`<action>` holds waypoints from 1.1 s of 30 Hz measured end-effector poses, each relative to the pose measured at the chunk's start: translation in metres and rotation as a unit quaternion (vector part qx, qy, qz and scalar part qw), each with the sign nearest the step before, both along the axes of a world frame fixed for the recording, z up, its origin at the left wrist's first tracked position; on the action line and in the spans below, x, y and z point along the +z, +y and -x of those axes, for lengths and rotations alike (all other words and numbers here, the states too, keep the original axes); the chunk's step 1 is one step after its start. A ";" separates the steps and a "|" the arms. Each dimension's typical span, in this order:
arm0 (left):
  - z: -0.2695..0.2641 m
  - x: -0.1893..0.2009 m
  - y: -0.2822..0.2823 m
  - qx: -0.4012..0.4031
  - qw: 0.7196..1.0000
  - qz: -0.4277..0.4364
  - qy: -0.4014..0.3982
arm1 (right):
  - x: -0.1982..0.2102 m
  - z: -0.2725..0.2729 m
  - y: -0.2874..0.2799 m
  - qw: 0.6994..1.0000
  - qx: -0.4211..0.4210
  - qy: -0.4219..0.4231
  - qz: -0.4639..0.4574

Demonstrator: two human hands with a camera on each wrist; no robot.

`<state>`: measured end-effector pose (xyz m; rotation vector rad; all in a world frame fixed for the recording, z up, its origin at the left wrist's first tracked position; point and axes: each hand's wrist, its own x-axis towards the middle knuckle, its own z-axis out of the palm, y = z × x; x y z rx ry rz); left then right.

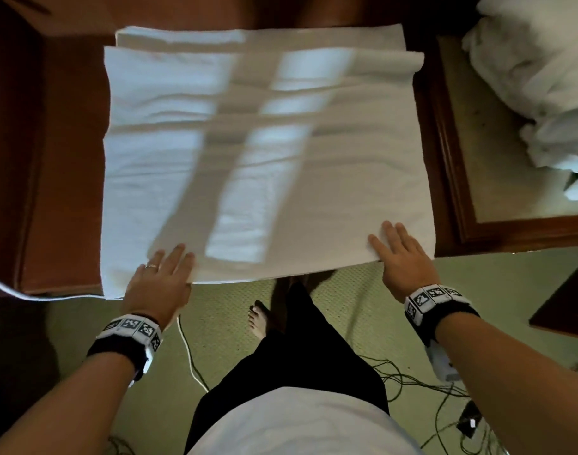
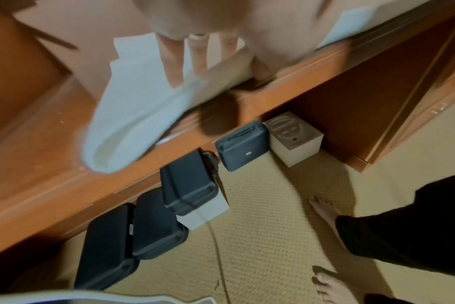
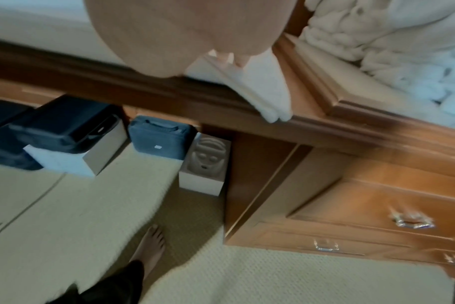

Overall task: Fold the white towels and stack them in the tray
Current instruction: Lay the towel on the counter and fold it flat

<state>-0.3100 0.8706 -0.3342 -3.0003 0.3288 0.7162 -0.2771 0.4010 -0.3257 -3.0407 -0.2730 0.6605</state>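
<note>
Large white terry towel (image 1: 267, 152) spread flat on reddish-brown wooden desk (image 1: 61, 165), frame centre, near edge overhanging. Left hand (image 1: 159, 277) and right hand (image 1: 399, 254) flat, fingers straight, pressing near corners, likely smoothing before next fold. Heap of unfolded white towels (image 1: 537, 77) upper right, in wooden tray (image 1: 458, 178).

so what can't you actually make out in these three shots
- Left hand, head view: straight fingers lie on the towel; the thumb is hidden under its edge.
- Right hand, right wrist view: the palm fills the top and hides all but the fingertips.
- Towel pile, head view: cut off by the right edge, so no count.
- Tray: only the near corner shows.
- Both wrist views: motion blur.
</note>
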 end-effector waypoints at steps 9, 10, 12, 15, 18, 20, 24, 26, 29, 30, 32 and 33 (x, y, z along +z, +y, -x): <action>-0.037 0.051 -0.001 0.117 0.983 -0.042 0.133 | 0.059 -0.052 0.010 0.973 -0.028 0.165 0.158; -0.039 0.051 0.003 0.117 0.978 -0.028 0.171 | 0.059 -0.054 0.007 0.969 -0.035 0.184 0.158; -0.046 0.057 0.008 0.112 0.972 -0.015 0.207 | 0.060 -0.061 0.001 0.965 -0.054 0.212 0.144; -0.063 0.073 0.016 0.135 0.979 -0.003 0.151 | 0.068 -0.081 -0.003 0.965 -0.066 0.214 0.135; -0.087 0.085 0.027 0.204 0.976 0.045 0.057 | 0.084 -0.113 -0.003 0.979 -0.058 0.145 0.128; -0.106 0.093 0.029 0.228 0.972 0.053 0.000 | 0.093 -0.139 -0.001 0.986 -0.057 0.107 0.117; -0.152 0.103 0.028 0.228 0.970 0.051 -0.068 | 0.104 -0.190 0.004 0.992 -0.068 0.052 0.091; -0.178 0.105 0.029 0.229 0.969 0.047 -0.085 | 0.103 -0.214 0.007 0.994 -0.071 0.024 0.079; -0.214 0.099 0.030 0.238 0.965 0.046 -0.094 | 0.096 -0.254 0.011 0.995 -0.062 0.011 0.072; -0.223 0.096 0.031 0.244 0.964 0.042 -0.097 | 0.092 -0.266 0.012 0.996 -0.060 0.017 0.068; -0.238 0.087 0.032 0.261 0.960 0.029 -0.099 | 0.084 -0.287 0.013 0.996 -0.058 0.023 0.062; -0.244 0.082 0.033 0.269 0.958 0.021 -0.097 | 0.079 -0.294 0.014 0.996 -0.057 0.023 0.062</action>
